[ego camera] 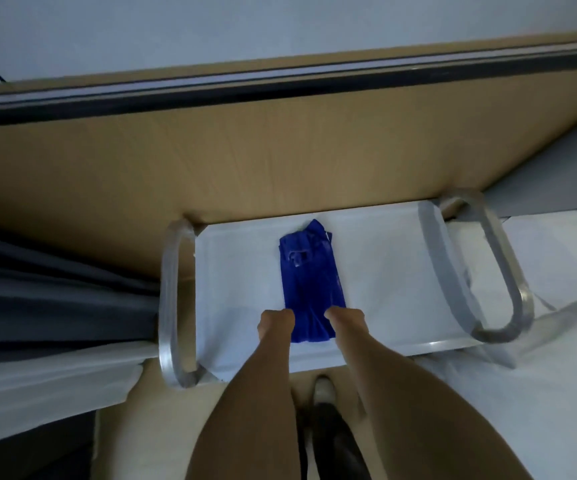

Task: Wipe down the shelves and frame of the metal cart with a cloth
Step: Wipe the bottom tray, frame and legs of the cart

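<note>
— Looking through the head camera, what are you holding?

— You hold a folded blue cloth (311,282), a long rectangle lying on the middle of the cart's top shelf (384,271). Your left hand (276,323) and right hand (346,315) each pinch a near corner of it, fingers curled.

— Materials?

— The shelf is smooth, pale metal; rounded tubular handles (171,303) loop at both ends. Behind it stands a tan wooden panel (211,161); white bedding (557,258) lies to your right.
</note>
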Action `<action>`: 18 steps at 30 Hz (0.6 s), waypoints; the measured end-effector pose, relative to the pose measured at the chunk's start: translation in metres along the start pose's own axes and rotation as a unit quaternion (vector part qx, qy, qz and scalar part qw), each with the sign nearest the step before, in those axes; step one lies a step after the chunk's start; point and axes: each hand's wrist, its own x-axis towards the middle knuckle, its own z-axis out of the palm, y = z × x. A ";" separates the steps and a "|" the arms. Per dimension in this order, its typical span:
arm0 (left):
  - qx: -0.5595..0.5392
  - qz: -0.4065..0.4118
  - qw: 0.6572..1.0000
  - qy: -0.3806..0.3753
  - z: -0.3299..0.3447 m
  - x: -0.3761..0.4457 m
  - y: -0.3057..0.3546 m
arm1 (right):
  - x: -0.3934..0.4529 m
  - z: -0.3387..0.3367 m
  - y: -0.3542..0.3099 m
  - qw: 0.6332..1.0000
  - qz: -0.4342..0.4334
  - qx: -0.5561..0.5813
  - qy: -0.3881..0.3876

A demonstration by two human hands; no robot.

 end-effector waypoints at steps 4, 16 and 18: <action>-0.013 -0.017 1.000 -0.007 0.028 0.019 -0.016 | 0.023 0.007 0.010 1.000 0.013 0.014 0.010; -0.127 -0.026 0.989 -0.072 0.037 -0.009 -0.015 | -0.009 -0.009 -0.006 0.992 0.074 0.015 -0.098; -0.128 -0.038 0.986 -0.098 0.025 -0.035 -0.019 | -0.025 -0.020 -0.005 0.990 0.086 0.016 -0.109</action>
